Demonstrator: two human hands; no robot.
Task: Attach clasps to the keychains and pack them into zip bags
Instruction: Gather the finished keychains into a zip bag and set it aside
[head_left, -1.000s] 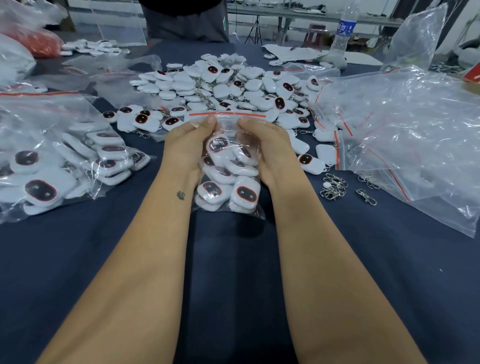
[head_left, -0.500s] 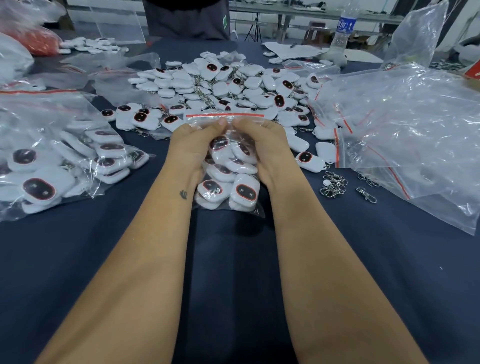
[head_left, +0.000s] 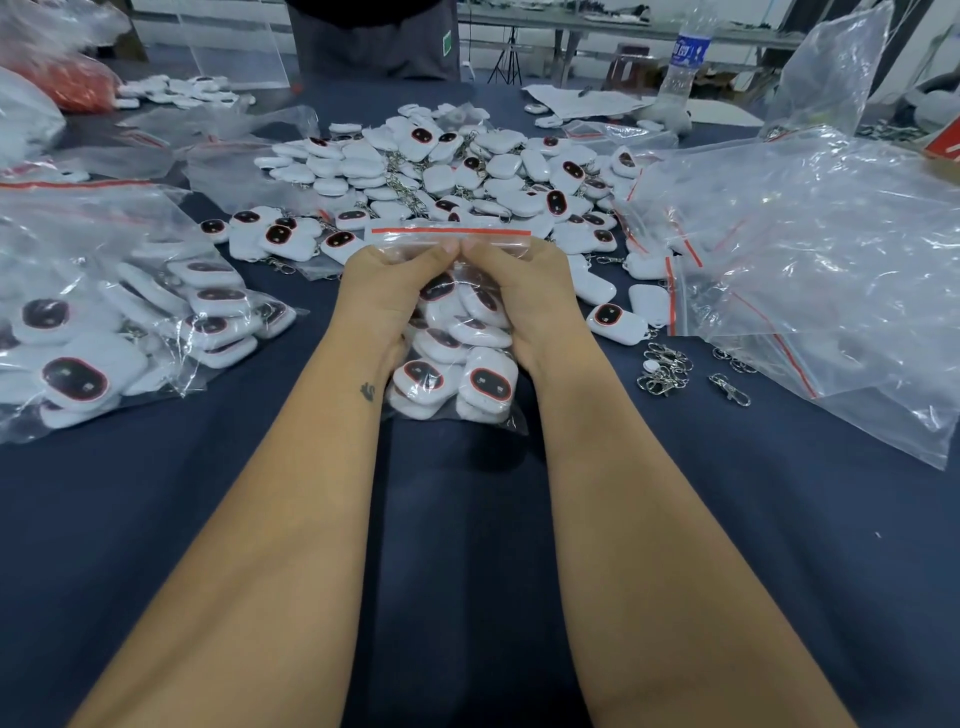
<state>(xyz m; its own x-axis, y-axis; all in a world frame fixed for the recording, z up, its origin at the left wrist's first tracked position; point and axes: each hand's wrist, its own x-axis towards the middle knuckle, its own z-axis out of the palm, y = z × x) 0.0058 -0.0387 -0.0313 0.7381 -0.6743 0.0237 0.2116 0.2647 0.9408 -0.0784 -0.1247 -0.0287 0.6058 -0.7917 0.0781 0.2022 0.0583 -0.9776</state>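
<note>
My left hand (head_left: 387, 291) and right hand (head_left: 524, 288) pinch top of small clear zip bag with red strip (head_left: 451, 236), thumbs meeting at seal. Bag full of white rounded keychains with dark oval faces (head_left: 457, 364), resting mid dark blue cloth bench (head_left: 467, 519). Loose silver metal clasps (head_left: 665, 369) to right. Beyond, big heap of unpacked white keychains (head_left: 447, 171) toward far edge.

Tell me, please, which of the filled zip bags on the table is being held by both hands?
The small filled zip bag at centre: the left hand and right hand pinch it below its red strip. The filled bag at left lies untouched.
</note>
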